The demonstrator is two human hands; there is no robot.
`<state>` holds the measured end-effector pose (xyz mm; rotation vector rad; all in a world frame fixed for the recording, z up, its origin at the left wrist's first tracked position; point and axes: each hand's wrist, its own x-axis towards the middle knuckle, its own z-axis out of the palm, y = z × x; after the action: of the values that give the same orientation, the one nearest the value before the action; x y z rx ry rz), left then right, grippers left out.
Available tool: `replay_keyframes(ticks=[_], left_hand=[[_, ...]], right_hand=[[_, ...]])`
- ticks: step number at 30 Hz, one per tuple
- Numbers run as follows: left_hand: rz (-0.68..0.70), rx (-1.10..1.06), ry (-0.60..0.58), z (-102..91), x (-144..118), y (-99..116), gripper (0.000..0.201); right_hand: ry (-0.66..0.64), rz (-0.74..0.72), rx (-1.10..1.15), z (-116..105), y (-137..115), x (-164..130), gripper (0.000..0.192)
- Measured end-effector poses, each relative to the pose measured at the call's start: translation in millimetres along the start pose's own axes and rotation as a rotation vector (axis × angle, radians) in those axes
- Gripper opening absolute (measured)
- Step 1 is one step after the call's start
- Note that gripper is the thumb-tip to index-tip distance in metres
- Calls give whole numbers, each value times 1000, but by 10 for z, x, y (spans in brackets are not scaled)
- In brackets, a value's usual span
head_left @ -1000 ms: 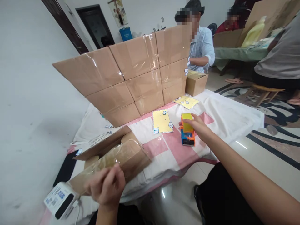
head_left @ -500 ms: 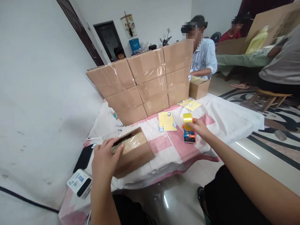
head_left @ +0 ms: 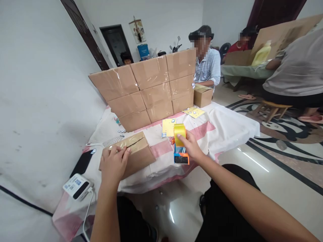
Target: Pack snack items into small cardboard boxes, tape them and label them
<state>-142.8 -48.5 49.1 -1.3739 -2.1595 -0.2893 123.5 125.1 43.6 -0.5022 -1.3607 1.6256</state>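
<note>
White walls and a shiny tiled floor surround a table spread with a pink-and-white cloth (head_left: 228, 122). Along its far edge stands a wall of taped cartons (head_left: 156, 90), three across and three high; behind its right end sits a person in a dark hat (head_left: 208, 65), near a small box (head_left: 202, 98).

Close to the near edge lies a cardboard box (head_left: 140, 156), its top flaps nearly meeting at a dark slit. My left hand (head_left: 114, 159) lies over the top at its left end, fingers bent and touching the flaps; whether it grips or only presses, I cannot tell. My right hand (head_left: 191, 147) is closed around an orange-and-blue dispenser (head_left: 181, 158) with a yellow tape roll (head_left: 179, 129), over the surface's near edge, partly covering a yellow sheet (head_left: 168, 127). Near the left corner sits a white device (head_left: 77, 186) with a cable.
</note>
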Motion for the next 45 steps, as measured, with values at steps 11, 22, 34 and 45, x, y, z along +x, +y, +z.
replay_keyframes(ticks=[11, 22, 34, 45], left_hand=[[-65, -604, 180, -69, -335, 977, 21], [-257, -1393, -234, 112, -336, 1678, 35], [-395, -1500, -375, 35, -339, 1791, 33], [-291, -1455, -553, 139, -409, 1713, 42]], right_hand=[[36, 11, -36, 122, 217, -245, 36], [127, -21, -174, 78, 267, -91, 53], [244, -209, -360, -100, 359, 132, 49], [324, -181, -299, -304, 188, 277, 45]])
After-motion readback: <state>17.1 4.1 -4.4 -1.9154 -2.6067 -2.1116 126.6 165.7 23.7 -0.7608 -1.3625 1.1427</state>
